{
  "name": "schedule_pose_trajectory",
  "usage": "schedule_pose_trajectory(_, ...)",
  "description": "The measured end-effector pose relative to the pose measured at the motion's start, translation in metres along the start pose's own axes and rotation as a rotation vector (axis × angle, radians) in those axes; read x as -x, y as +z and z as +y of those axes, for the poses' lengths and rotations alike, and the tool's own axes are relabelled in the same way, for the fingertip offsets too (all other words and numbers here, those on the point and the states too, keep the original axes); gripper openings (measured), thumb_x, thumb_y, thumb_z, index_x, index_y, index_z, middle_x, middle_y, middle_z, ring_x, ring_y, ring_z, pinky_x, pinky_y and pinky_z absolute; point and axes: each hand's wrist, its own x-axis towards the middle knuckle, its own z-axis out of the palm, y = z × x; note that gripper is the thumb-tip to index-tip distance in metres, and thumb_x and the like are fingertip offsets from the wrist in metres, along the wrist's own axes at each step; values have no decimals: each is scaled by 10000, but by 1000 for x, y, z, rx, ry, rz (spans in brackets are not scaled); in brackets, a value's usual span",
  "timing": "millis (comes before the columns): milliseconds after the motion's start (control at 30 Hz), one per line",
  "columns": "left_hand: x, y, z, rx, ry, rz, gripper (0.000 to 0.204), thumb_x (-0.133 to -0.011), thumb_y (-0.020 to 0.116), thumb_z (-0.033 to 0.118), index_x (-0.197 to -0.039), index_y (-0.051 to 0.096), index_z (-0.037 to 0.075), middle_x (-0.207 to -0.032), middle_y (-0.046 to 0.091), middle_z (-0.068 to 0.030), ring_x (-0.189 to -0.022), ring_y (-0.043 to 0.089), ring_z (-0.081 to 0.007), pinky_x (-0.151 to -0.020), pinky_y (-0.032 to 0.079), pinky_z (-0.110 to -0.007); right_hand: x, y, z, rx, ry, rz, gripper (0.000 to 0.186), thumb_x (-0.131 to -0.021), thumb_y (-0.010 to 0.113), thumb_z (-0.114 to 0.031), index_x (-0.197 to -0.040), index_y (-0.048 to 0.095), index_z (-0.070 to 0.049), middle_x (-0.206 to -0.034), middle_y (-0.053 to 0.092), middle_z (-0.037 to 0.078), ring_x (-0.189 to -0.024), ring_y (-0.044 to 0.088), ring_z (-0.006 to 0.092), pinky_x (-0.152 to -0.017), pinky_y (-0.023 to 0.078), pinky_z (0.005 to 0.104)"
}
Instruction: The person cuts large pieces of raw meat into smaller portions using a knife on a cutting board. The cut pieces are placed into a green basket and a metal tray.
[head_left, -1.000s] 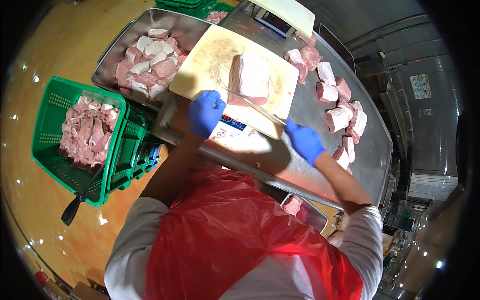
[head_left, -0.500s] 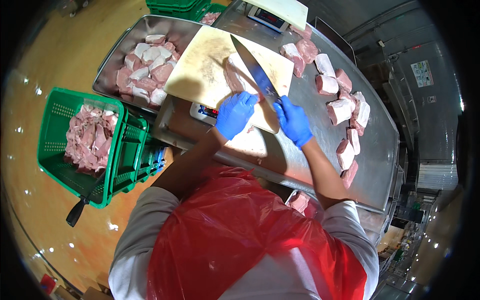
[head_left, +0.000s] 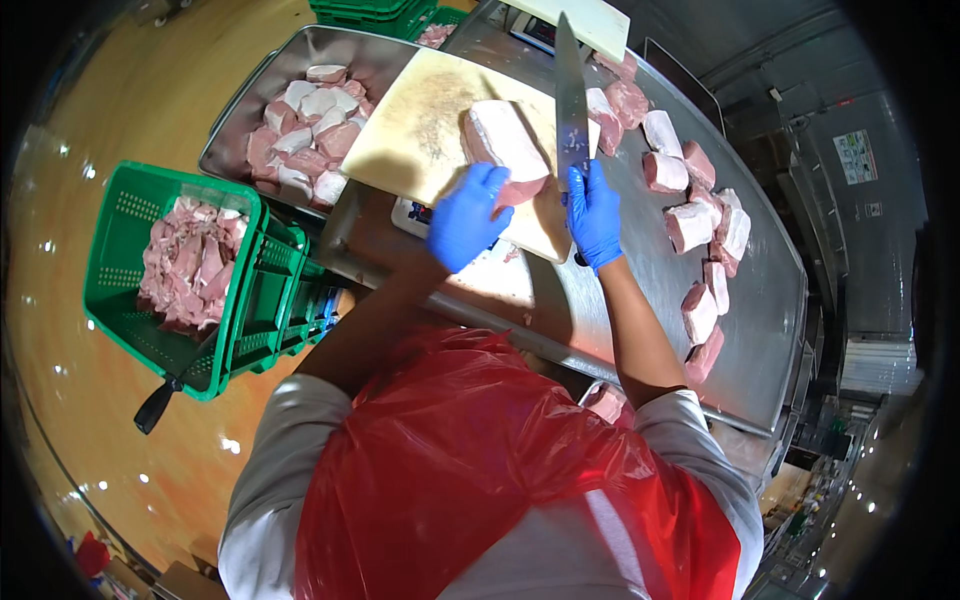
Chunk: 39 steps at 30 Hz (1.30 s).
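A block of raw meat (head_left: 505, 140) with a pale fat cap lies on the cutting board (head_left: 400, 110), which is stained. My left hand (head_left: 468, 218), in a blue glove, grips its near left corner, fingers along the side and thumb at the near end. In my right hand (head_left: 595, 215), also gloved in blue, is a large knife (head_left: 571, 90). Its long blade points away from me, over the board's right edge and apart from the meat. My right fingers are closed round the handle, which they mostly hide. Below the board, part of a scale (head_left: 410, 215) shows.
Several meat pieces (head_left: 690, 225) lie along the right of the metal table (head_left: 755, 320). A metal tub (head_left: 225, 165) of meat chunks stands left of the board. Nearer left, a green crate (head_left: 105, 270) holds trimmings. Another scale (head_left: 532, 32) sits under a pale board (head_left: 590, 25) at the back.
The knife has swung from slanting over the meat to pointing straight away, right of it. The meat now shows its broad fat side, and my left hand has opened from a tighter curl around its near end.
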Motion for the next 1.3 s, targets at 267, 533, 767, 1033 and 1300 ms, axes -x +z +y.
schedule_pose_trajectory(267,-7,-18,-66,12,215,217,155,-821,708,137,-955,654,80,-970,622,-81,-909,628,-301,-777,536,-421,4,-9,-11,178,-181,33,240,-1035,561,-274,-1086,569,-40,-801,668,280,-746,656,486,-612,497,554)
schedule_pose_trajectory(533,27,-45,-63,-118,80,-45,161,-805,716,89,-950,646,81,-963,662,-110,-883,664,-333,-765,546,-431,21,34,-61,391,-151,-307,237,-1036,517,-282,-1112,510,-58,-859,693,257,-777,678,461,-671,535,544)
schedule_pose_trajectory(767,28,-35,-71,-85,61,68,174,-786,733,93,-942,657,71,-991,677,-116,-885,665,-332,-764,546,-419,-2,46,-76,558,-365,-465,231,-1016,494,-231,-1188,522,-79,-886,710,221,-787,703,413,-677,550,514)
schedule_pose_trajectory(1033,56,-48,-82,122,-60,430,183,-753,792,3,-868,660,57,-913,688,-98,-874,673,-259,-823,556,-378,25,-128,51,1077,-369,-685,205,-1003,513,-205,-1194,539,-133,-905,696,210,-727,697,410,-597,546,519)
schedule_pose_trajectory(1300,123,-297,-136,-913,-550,537,169,-818,660,86,-957,699,0,-944,698,-184,-825,659,-378,-770,535,-452,132,-104,76,297,52,-55,210,-1046,570,-225,-1084,576,-19,-717,658,169,-573,634,320,-534,499,426)
